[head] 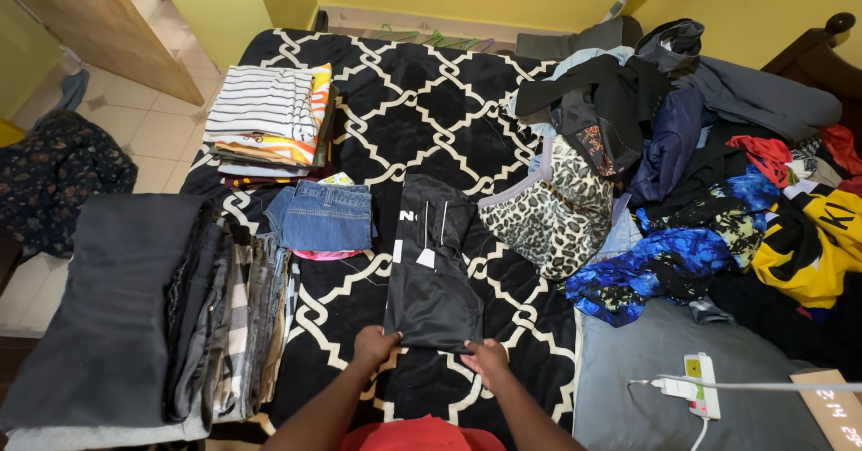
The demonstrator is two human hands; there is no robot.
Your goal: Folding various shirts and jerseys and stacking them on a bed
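A black garment (433,267) is lying folded lengthwise on the black-and-white patterned blanket (422,101), just in front of you. Your left hand (374,344) and right hand (487,358) are both pinching its near edge. Folded jeans (321,216) are lying just left; a leopard-print garment (555,213) is lying right.

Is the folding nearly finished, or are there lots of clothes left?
About partway. Done: a folded stack topped by a striped shirt, folded jeans and a row of folded dark clothes on the left. In hand: the left hand and right hand grip the near edge of a black garment lying flat. Left: a big unfolded heap on the right, including a leopard-print piece.
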